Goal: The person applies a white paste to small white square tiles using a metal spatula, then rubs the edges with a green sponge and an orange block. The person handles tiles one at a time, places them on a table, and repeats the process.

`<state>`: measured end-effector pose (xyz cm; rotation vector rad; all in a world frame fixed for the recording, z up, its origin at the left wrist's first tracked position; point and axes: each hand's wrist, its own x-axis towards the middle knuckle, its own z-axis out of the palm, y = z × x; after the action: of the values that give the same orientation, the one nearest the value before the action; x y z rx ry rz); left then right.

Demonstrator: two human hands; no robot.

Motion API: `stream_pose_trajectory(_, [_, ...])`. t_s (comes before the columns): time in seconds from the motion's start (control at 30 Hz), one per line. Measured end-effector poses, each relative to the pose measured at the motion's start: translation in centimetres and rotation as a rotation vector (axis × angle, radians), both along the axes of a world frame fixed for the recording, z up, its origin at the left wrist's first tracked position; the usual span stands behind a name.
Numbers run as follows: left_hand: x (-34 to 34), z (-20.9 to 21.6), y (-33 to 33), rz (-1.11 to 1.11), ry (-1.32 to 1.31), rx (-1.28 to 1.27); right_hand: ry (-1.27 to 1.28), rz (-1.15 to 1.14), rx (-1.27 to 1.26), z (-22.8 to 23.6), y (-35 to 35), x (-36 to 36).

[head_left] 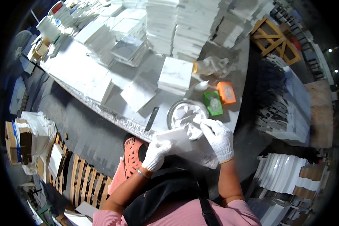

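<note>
My left hand (pixel 156 152), in a white knitted glove, is closed on the near left edge of a white tile (pixel 176 138) held at the table's front edge. Over the near rim of a round metal bowl (pixel 170 112) is my gloved right hand (pixel 218 138), thumb and fingers pinched together. Whatever lies between those fingertips is too small and blurred to name. White paste (pixel 184 112) fills the bowl in lumps. To the bowl's left, a dark flat strip like a blade (pixel 151 119) lies on the table.
Marble-look tiles (pixel 176 73) sit stacked beyond the bowl, with a single tile (pixel 138 93) to their left. A green box (pixel 213 103), an orange box (pixel 226 92) and a white bottle (pixel 202 86) stand right of them. Tall tile stacks (pixel 161 28) line the back; wooden pallets (pixel 87 180) lie lower left.
</note>
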<state>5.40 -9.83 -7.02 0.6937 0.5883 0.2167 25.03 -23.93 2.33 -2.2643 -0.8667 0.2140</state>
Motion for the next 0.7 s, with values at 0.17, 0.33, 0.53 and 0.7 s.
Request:
stream_pose_trajectory(0.17, [0.3, -0.1, -0.1, 0.045, -0.031, -0.016, -0.114, -0.124, 0.080, -0.2, 1.1, 5.0])
stream_pose_trajectory(0.33, [0.0, -0.3, -0.1, 0.045, -0.053, -0.028, -0.483, 0.031, -0.054, -3.1, 6.2, 11.3])
stream_pose_trajectory(0.53, [0.2, -0.7, 0.0, 0.017, -0.072, 0.001, -0.359, 0.111, 0.090, -5.8, 8.0, 13.1])
stream_pose_trajectory(0.7, [0.5, 0.4, 0.1, 0.025, -0.066, -0.027, 0.229, 0.076, 0.342, -0.9, 4.0, 8.6])
